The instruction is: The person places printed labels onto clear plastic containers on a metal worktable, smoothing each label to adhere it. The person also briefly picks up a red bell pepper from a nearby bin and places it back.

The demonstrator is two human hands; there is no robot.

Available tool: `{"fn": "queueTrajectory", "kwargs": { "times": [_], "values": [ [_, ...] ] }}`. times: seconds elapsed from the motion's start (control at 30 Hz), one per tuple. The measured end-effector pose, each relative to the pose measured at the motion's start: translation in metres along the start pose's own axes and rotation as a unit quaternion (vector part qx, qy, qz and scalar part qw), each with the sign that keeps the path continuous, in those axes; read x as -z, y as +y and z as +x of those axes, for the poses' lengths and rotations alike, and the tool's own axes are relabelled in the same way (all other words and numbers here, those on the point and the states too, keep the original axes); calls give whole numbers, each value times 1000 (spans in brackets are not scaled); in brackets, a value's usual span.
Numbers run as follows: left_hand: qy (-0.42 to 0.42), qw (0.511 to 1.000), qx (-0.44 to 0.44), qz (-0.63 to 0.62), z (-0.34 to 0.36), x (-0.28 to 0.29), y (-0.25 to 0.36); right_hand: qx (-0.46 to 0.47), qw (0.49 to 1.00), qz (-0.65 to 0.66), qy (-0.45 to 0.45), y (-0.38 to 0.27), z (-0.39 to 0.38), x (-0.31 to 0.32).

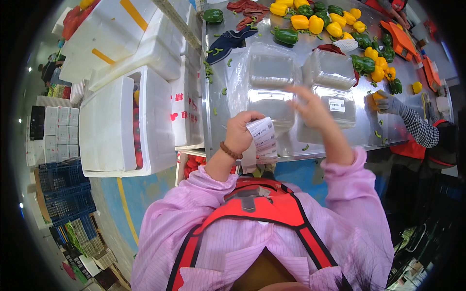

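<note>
My left hand [238, 134], with a beaded bracelet at the wrist, is closed on a strip of white printed labels [263, 140] at the table's near edge. My right hand [311, 110] is over the table, between two columns of clear plastic containers; motion smears its fingers, so whether they hold anything is unclear. Beside it on the left lies a stack of clear containers [270, 106], partly in thin plastic film. Right of the hand, a clear container [343, 118] bears a white label [336, 104]. Another clear container stack [330, 68] sits behind it.
Yellow peppers [316, 24] and green peppers [285, 36] are spread over the far metal table [223, 145]. White foam boxes [162, 121] stand at the left. Orange scales [399, 41] sit far right. A co-worker's gloved hand [388, 103] touches a yellow pepper at right.
</note>
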State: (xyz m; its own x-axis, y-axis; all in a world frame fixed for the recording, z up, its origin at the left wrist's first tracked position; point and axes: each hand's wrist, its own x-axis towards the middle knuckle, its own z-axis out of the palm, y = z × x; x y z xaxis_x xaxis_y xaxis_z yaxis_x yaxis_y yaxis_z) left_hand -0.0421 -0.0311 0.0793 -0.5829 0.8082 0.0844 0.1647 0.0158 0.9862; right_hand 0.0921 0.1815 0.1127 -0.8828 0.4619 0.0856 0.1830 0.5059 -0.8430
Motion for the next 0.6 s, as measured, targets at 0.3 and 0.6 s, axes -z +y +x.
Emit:
{"fn": "queueTrajectory", "kwargs": {
  "times": [0.3, 0.6],
  "values": [
    [-58, 975, -114, 184, -4, 1, -6, -33, 978, 204, 24, -16, -57, -75],
    [-172, 898, -130, 384, 8, 16, -36, -160, 963, 96, 192, 49, -22, -76]
  ]
}}
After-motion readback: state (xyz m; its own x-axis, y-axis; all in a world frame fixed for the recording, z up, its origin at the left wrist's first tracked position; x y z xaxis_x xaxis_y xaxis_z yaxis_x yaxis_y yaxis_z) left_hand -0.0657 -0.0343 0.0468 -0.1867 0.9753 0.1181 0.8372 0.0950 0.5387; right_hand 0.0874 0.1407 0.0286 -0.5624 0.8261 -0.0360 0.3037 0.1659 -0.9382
